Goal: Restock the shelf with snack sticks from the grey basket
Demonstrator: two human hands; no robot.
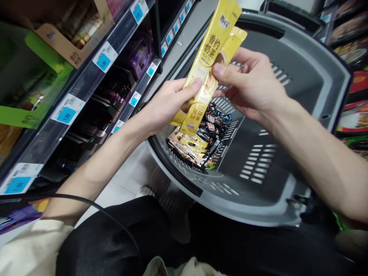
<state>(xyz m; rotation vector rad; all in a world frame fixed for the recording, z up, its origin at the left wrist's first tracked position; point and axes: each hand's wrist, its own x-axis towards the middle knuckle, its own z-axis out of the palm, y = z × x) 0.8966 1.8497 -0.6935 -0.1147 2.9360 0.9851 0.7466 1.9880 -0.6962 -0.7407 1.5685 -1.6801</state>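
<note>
Two or more long yellow milk tea sachets overlap at a slight angle above a deep grey basket. My left hand pinches them near the lower middle, thumb on top. On their right side my right hand grips them between thumb and fingers. Below, at the basket's bottom, lies a pile of small sachets, black, yellow and beige; the yellow sachets in my hands hide part of it.
Store shelves with blue and white price tags run along the left, holding an open cardboard box of sachets and purple packs. Colourful packages line the right edge. A black cable crosses the lower left.
</note>
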